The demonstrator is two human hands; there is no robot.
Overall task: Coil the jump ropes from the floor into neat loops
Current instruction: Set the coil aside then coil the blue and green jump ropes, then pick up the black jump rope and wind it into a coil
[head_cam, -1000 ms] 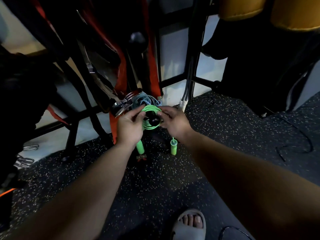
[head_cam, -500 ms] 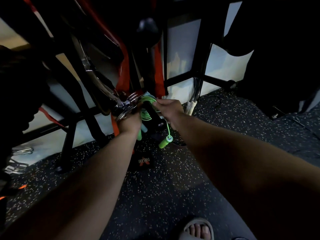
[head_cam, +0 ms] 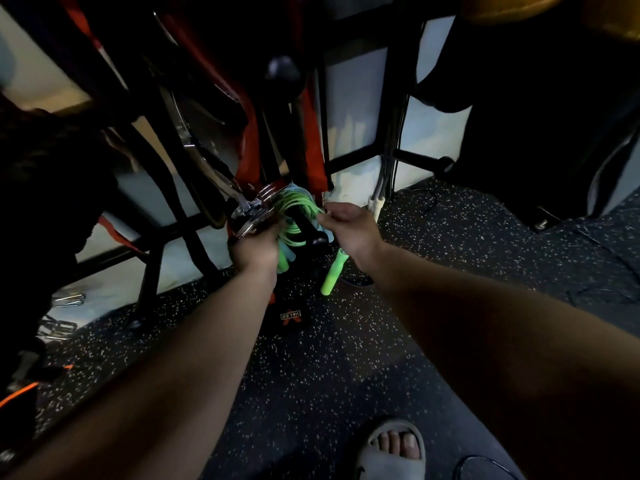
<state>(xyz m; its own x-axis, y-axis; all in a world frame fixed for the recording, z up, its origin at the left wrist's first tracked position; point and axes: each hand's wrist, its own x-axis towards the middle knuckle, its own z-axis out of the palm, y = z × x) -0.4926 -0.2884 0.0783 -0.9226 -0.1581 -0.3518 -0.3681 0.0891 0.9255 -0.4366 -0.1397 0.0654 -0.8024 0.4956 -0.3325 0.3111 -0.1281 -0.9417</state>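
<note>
Head view shows the green jump rope wound into several loops and hung around a black peg low on a dark metal rack, above the speckled black floor. One green handle dangles below the coil, tilted, its lower end near the floor; a second green handle hangs just beside the left hand. A pale blue rope sits on the same peg, partly hidden behind the green loops. The left hand is clenched at the left side of the coil, though whether its grip is around the rope strands or the handle cannot be told, since the fingers are turned away. The right hand pinches the green strands at the right side of the coil between thumb and fingertips. Shiny chrome fittings hang touching the top of the left hand. Red straps hang down behind the peg. A small black item with an orange label lies on the floor below the handles. A foot in a grey sandal stands at the near edge of the floor.
</note>
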